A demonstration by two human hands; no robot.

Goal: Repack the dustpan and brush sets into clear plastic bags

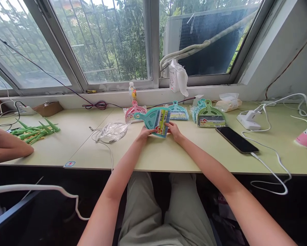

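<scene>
Between my two hands is a small teal dustpan and brush set (149,118), tilted above the table with its handle pointing left. A yellow printed label wraps its bristles. My left hand (145,132) grips the lower edge, and my right hand (174,131) pinches the labelled right edge; both are closed on it. Just behind lie a pink dustpan set (134,112) and a blue dustpan set (178,112). To the right, a green dustpan set (210,114) leans on several blue ones in clear wrap (195,112).
A crumpled clear plastic wrapper (114,132) and a white cable lie left of my hands. At right are a black phone (237,139), a white power strip (248,121) and a tissue pack (229,101). Another person's arm (10,145) rests at far left near green pieces (35,131).
</scene>
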